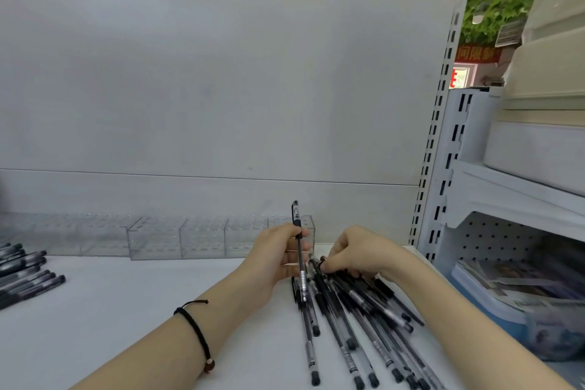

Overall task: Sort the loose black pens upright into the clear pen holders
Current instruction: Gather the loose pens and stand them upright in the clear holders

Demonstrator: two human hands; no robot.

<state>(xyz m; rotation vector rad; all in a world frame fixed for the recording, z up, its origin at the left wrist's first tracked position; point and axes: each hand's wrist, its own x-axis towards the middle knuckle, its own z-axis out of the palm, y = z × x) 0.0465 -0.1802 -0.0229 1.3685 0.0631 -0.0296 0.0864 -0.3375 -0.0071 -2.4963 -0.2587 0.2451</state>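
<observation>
The left hand (275, 258) holds one pen (299, 250) upright, its grip pinching the barrel, just in front of the right end of the clear holders (177, 239) lined along the back of the shelf (126, 310). Just beside it, the right hand (357, 252) has its grip curled round the far ends of the pile (354, 317) fanned on the shelf. A second heap (22, 275) lies far left.
</observation>
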